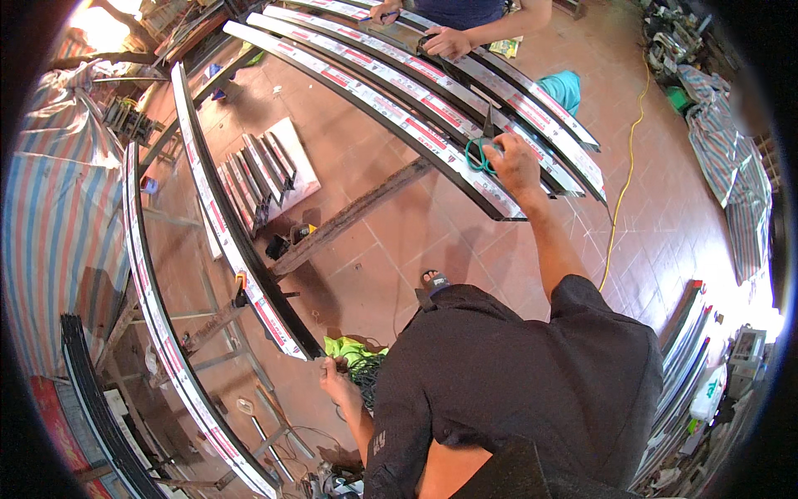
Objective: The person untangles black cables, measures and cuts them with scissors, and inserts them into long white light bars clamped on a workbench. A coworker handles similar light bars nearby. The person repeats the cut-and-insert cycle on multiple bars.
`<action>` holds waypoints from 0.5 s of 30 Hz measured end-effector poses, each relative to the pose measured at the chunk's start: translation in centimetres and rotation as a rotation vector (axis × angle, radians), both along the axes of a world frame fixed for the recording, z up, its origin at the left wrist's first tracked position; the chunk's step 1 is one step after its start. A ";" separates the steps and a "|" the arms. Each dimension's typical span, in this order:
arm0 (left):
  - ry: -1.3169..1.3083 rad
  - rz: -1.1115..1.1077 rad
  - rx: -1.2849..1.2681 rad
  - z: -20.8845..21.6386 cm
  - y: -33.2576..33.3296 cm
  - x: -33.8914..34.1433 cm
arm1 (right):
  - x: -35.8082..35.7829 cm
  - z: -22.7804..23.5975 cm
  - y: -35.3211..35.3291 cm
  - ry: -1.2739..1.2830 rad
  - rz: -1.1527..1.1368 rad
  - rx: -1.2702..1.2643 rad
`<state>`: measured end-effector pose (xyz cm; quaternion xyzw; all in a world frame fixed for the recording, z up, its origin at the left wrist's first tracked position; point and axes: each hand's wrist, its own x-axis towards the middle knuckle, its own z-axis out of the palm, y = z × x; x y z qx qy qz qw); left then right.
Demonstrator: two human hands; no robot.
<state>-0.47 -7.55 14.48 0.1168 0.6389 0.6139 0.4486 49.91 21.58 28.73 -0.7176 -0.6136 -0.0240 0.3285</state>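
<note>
My right hand [515, 165] is closed on a pair of scissors with green handles [488, 130]. Their dark blades point away from me, above the ends of several long dark profiles [432, 143] with white and red film on top. My left hand [337, 384] is low on the left, its fingers pinched together beside the near end of another long film-covered profile [241, 249]. What the left fingers hold is too small to make out. Behind that hand are a yellow-green cloth [345, 348] and a dark tangled bundle [366, 374].
Across the profiles, a co-worker's hand [449, 43] rests on them, and the other hand [385, 12] holds a blue pen. A rusty metal beam [357, 214] supports the profiles. Short pieces [258, 179] lie on a white board. A yellow cable [629, 154] runs over the tiles.
</note>
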 end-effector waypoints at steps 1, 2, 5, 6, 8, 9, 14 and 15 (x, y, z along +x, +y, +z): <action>0.007 0.009 -0.012 0.0 0.0 0.2 | 0.8 -0.5 0.7 -0.006 -0.030 -0.038; 0.013 0.021 -0.023 0.1 -0.1 0.3 | 1.3 -1.0 1.3 -0.003 -0.111 -0.137; 0.034 0.059 -0.011 0.1 -0.2 0.8 | 1.2 -2.2 3.6 -0.111 -0.111 -0.474; 0.036 0.078 0.009 0.0 -0.2 0.9 | 0.9 -2.5 4.1 -0.163 -0.094 -0.595; 0.029 0.117 0.021 -0.2 -0.2 1.2 | 1.5 -2.4 5.5 -0.139 -0.071 -0.692; 0.019 0.139 0.034 -0.4 -0.2 1.4 | 1.7 -2.5 5.7 -0.156 -0.080 -0.701; -0.065 0.276 0.118 0.0 0.1 2.5 | 3.5 -1.6 5.3 0.288 -0.032 -0.657; -0.044 0.279 0.111 0.3 0.3 2.7 | 3.7 -1.2 4.8 0.527 -0.018 -0.579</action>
